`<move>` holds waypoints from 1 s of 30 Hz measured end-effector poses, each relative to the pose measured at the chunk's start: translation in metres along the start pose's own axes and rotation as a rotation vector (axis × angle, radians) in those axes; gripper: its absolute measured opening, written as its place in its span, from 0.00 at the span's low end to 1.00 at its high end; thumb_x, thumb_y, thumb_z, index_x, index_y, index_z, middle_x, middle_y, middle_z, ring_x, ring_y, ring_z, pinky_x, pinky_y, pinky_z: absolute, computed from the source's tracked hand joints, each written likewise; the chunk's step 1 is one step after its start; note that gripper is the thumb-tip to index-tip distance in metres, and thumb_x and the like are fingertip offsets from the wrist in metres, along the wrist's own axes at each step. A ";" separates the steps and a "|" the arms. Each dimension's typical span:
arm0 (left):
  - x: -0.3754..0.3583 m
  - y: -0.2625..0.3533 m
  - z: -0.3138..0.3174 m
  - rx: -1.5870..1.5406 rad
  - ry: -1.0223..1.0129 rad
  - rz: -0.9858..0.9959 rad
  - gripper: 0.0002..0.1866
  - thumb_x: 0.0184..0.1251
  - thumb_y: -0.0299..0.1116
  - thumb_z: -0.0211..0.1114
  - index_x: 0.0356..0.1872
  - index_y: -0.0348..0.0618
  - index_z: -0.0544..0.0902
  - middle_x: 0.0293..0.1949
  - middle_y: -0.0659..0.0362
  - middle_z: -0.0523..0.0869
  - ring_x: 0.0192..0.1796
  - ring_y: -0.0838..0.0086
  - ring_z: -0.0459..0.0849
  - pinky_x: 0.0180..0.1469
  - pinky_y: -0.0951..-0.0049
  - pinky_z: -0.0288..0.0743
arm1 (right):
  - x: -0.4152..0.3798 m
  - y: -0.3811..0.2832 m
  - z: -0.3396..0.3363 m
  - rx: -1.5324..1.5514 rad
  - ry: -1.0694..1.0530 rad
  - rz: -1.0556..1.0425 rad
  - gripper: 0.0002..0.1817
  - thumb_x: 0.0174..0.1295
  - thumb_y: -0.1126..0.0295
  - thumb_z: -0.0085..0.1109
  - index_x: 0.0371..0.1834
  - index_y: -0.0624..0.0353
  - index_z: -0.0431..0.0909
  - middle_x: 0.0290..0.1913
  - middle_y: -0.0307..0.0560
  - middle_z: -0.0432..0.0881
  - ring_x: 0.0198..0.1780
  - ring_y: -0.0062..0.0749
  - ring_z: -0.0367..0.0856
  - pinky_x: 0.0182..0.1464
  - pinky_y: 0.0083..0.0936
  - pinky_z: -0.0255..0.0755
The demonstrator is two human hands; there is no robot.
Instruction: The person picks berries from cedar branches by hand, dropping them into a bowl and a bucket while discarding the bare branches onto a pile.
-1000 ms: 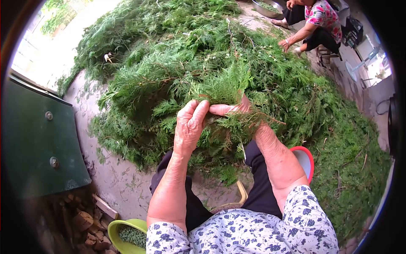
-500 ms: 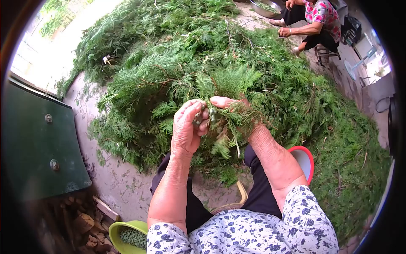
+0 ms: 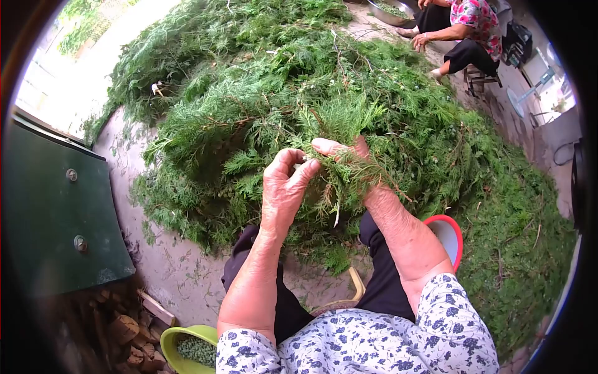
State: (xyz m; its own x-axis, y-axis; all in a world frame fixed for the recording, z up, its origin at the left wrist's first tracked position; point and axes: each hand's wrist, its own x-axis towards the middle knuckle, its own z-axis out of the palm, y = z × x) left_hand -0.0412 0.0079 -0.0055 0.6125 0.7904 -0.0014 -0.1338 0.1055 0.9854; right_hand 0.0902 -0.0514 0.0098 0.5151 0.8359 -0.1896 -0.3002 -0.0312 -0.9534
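Note:
My right hand (image 3: 349, 154) is closed around a leafy evergreen sprig (image 3: 342, 118) in front of my knees, its thumb pointing left. Against the sprig's inner side, my left hand (image 3: 286, 182) is curled, thumb and forefinger pinched close to the right thumb. Small green cones showed inside the left fingers a moment ago; now the back of the hand and the thumb hide most of them. Below and behind both hands spreads a large heap of cut evergreen branches (image 3: 205, 140).
A yellow-green bowl (image 3: 169, 341) of small green cones stands lower left, beside chopped firewood (image 3: 124, 327). By my right knee is a red-rimmed white basin (image 3: 460, 240). A dark green panel (image 3: 56, 206) lies left. Another person (image 3: 476, 28) sits upper right near a metal basin (image 3: 389, 17).
My left hand has turned over and come in to the sprig, thumb and forefinger now pinching. The right hand stays nearly still. The other person's forearm has shifted slightly.

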 end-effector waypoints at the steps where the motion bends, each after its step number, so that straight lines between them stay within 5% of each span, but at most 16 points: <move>1: 0.000 0.002 0.000 -0.029 -0.009 -0.041 0.07 0.59 0.31 0.65 0.34 0.44 0.76 0.26 0.72 0.74 0.20 0.92 0.63 0.19 0.88 0.53 | 0.000 0.002 -0.001 0.079 -0.036 0.038 0.12 0.54 0.68 0.63 0.40 0.62 0.80 0.35 0.39 0.82 0.34 0.20 0.79 0.36 0.21 0.74; 5: -0.004 0.023 0.001 -0.105 -0.019 -0.184 0.06 0.61 0.34 0.62 0.33 0.44 0.76 0.25 0.71 0.74 0.19 0.91 0.62 0.18 0.89 0.52 | -0.006 -0.005 -0.004 0.230 -0.139 0.227 0.17 0.56 0.66 0.60 0.46 0.64 0.78 0.39 0.42 0.82 0.42 0.22 0.79 0.46 0.21 0.74; 8: -0.003 0.028 -0.002 -0.270 -0.011 -0.301 0.07 0.61 0.37 0.57 0.33 0.44 0.76 0.24 0.68 0.73 0.17 0.89 0.61 0.17 0.88 0.51 | -0.008 0.004 -0.006 0.183 -0.235 -0.004 0.19 0.57 0.64 0.59 0.49 0.64 0.77 0.41 0.42 0.81 0.43 0.23 0.79 0.47 0.22 0.74; 9: -0.002 0.025 -0.002 -0.369 -0.008 -0.315 0.08 0.59 0.36 0.56 0.33 0.44 0.75 0.25 0.66 0.73 0.17 0.88 0.61 0.17 0.87 0.52 | 0.000 0.007 -0.009 0.290 -0.184 0.214 0.20 0.57 0.64 0.59 0.50 0.64 0.76 0.42 0.43 0.81 0.43 0.23 0.79 0.47 0.22 0.74; 12: 0.001 0.018 -0.007 -0.581 -0.027 -0.332 0.09 0.58 0.35 0.55 0.36 0.43 0.74 0.29 0.63 0.75 0.18 0.86 0.63 0.16 0.85 0.55 | 0.005 0.001 -0.011 0.329 -0.240 0.332 0.20 0.58 0.63 0.58 0.50 0.64 0.76 0.43 0.44 0.81 0.43 0.24 0.79 0.47 0.22 0.74; 14: 0.000 0.022 -0.006 -0.632 -0.024 -0.269 0.09 0.56 0.34 0.55 0.37 0.43 0.74 0.30 0.61 0.76 0.19 0.86 0.64 0.17 0.86 0.56 | -0.005 -0.013 -0.002 0.259 -0.116 0.231 0.14 0.61 0.62 0.55 0.44 0.58 0.77 0.38 0.38 0.81 0.37 0.21 0.79 0.42 0.23 0.74; 16: 0.000 0.023 -0.005 -0.637 -0.031 -0.263 0.07 0.59 0.34 0.57 0.35 0.43 0.75 0.28 0.61 0.77 0.18 0.87 0.65 0.16 0.88 0.54 | -0.009 -0.022 0.004 0.167 0.035 0.094 0.12 0.60 0.63 0.56 0.41 0.58 0.77 0.34 0.37 0.81 0.32 0.21 0.79 0.39 0.23 0.75; 20: -0.002 0.014 0.001 -0.171 0.048 -0.232 0.06 0.60 0.32 0.64 0.32 0.43 0.78 0.21 0.67 0.77 0.15 0.90 0.65 0.14 0.89 0.53 | -0.001 -0.009 -0.002 0.107 -0.030 0.129 0.11 0.59 0.63 0.58 0.41 0.57 0.78 0.35 0.36 0.80 0.33 0.20 0.78 0.36 0.22 0.75; 24: -0.004 0.011 0.004 -0.143 0.001 -0.168 0.07 0.59 0.33 0.66 0.32 0.42 0.79 0.19 0.72 0.73 0.16 0.90 0.62 0.16 0.87 0.55 | -0.003 -0.003 0.001 0.079 -0.022 0.014 0.11 0.59 0.63 0.58 0.39 0.57 0.79 0.34 0.36 0.80 0.32 0.19 0.78 0.35 0.23 0.75; 26: -0.004 0.011 0.002 -0.304 -0.005 -0.269 0.07 0.59 0.34 0.66 0.32 0.42 0.79 0.19 0.72 0.73 0.16 0.90 0.63 0.17 0.87 0.55 | 0.001 0.001 -0.003 0.221 -0.089 0.216 0.12 0.58 0.63 0.58 0.41 0.57 0.79 0.35 0.37 0.81 0.34 0.20 0.78 0.37 0.23 0.75; 30: -0.003 0.010 0.001 -0.387 0.092 -0.252 0.06 0.60 0.33 0.61 0.31 0.42 0.79 0.20 0.67 0.75 0.20 0.87 0.67 0.18 0.86 0.56 | -0.003 -0.003 0.005 0.342 -0.066 0.277 0.14 0.60 0.64 0.57 0.45 0.58 0.77 0.35 0.34 0.80 0.35 0.17 0.77 0.36 0.19 0.74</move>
State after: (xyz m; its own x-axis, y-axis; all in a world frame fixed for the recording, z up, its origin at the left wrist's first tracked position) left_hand -0.0438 0.0061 0.0048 0.5940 0.7597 -0.2648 -0.2813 0.5045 0.8163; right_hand 0.0856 -0.0512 0.0139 0.3289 0.8551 -0.4007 -0.6738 -0.0848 -0.7340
